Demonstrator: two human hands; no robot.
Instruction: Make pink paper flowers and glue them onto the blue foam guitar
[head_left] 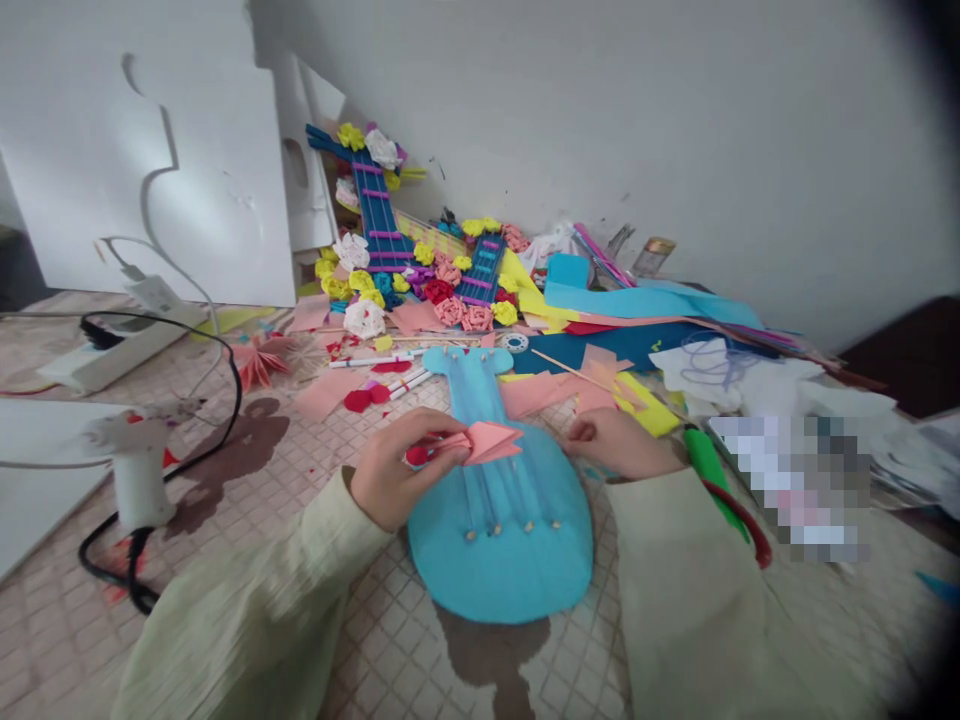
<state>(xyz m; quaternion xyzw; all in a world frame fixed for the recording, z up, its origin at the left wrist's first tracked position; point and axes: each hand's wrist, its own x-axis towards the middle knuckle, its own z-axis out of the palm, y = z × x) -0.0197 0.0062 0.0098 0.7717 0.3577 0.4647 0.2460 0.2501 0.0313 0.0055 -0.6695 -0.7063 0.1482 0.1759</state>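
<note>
My left hand [401, 465] pinches a folded pink paper [493, 441] between thumb and fingertips, above the body of a blue toy guitar [501, 580]. The guitar lies flat with its neck pointing away from me. Thin strings run along it to several small pegs [529, 526] on its body. Close to the guitar's right edge, my right hand [626, 445] has its fingers curled together; whatever they may hold is hidden. A red piece [418, 455] shows beside my left fingers. Right of my right wrist lies a green-handled tool [709, 465], partly behind the sleeve.
A white glue gun [135, 465] with a black cord stands at left, near a power strip [112, 350]. Two dark blue paper guitars [381, 215] with paper flowers lean at the back. Coloured paper scraps [540, 393], markers [409, 383] and a wooden stick [574, 370] lie beyond the guitar.
</note>
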